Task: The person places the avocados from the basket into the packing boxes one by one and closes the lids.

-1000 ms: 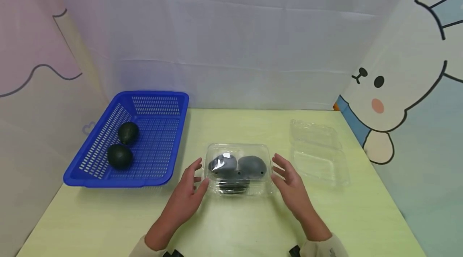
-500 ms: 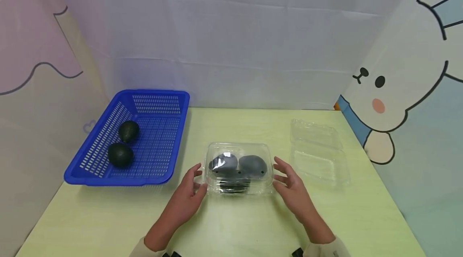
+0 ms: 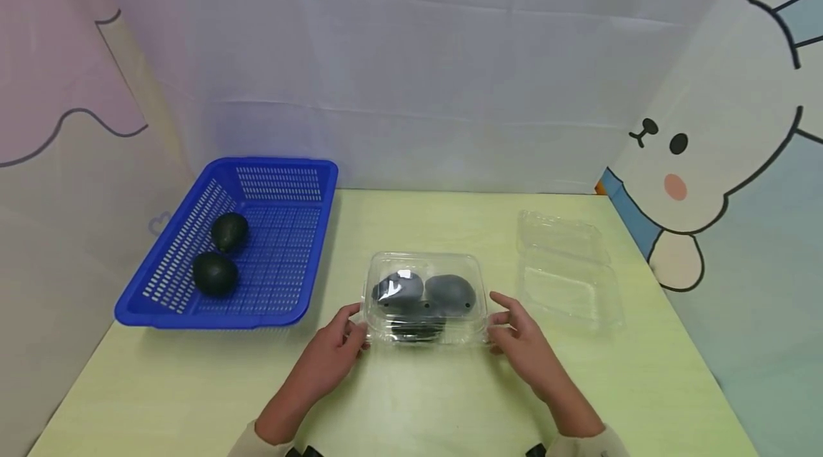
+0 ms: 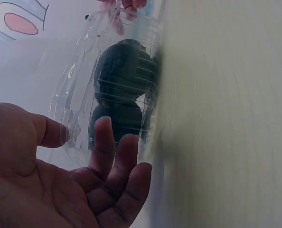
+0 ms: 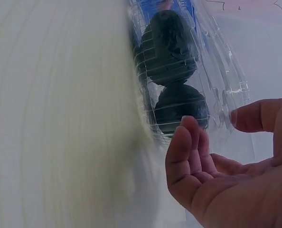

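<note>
A closed clear plastic clamshell box (image 3: pixel 424 262) sits at the middle of the table, with dark green avocados (image 3: pixel 450 291) inside. My left hand (image 3: pixel 331 357) holds its left end; in the left wrist view the thumb (image 4: pixel 53 133) is at the lid's rim and curled fingers (image 4: pixel 126 156) lie against the lower wall. At the right end, my right hand (image 3: pixel 527 357) holds the box in the same way, its thumb (image 5: pixel 255 116) on the rim and its fingers (image 5: pixel 179 152) bent at the side.
To the left stands a blue plastic basket (image 3: pixel 276 257) with two more avocados (image 3: pixel 215 273) in it. An opened clear clamshell box (image 3: pixel 566 271) lies on the table to the right. A white curtain (image 3: pixel 411 86) hangs behind the table.
Both hands have lowered slightly along the box's ends, and their fingers have curled in closer against it. The box has stayed in place.
</note>
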`<state>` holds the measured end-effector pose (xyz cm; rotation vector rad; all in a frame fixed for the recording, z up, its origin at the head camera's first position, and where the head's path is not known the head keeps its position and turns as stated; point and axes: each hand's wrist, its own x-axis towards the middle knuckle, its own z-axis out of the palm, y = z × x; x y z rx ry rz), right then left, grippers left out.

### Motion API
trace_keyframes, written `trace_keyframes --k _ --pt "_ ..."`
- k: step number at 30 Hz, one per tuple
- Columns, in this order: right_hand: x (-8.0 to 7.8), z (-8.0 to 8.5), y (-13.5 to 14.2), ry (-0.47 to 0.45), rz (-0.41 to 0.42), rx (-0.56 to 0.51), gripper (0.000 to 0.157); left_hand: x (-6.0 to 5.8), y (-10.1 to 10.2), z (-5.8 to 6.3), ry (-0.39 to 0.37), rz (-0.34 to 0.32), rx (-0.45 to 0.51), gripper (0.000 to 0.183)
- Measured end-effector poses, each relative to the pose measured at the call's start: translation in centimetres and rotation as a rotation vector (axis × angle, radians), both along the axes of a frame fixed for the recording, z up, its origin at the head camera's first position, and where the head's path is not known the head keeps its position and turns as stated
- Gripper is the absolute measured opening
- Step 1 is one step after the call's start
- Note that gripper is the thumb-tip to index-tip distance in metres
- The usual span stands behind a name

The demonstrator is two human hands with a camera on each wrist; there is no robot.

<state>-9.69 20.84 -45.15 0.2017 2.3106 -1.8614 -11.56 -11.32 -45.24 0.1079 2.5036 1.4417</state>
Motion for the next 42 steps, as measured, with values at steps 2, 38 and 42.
trace_keyframes --k 2,38,42 --pt "0.0 0.0 0.2 -0.033 0.028 -0.019 0.055 -0.1 -0.1 -0.1 -0.036 -0.016 0.075 0.043" --pt "0.5 -1.2 0.5 -0.163 0.239 -0.358 0.070 -1.1 -0.4 -1.0 -0.182 -0.144 0.347 0.059" --pt "0.5 -1.3 0.5 -0.164 0.233 -0.356 0.070 -1.1 -0.4 -1.0 -0.185 -0.144 0.344 0.059"
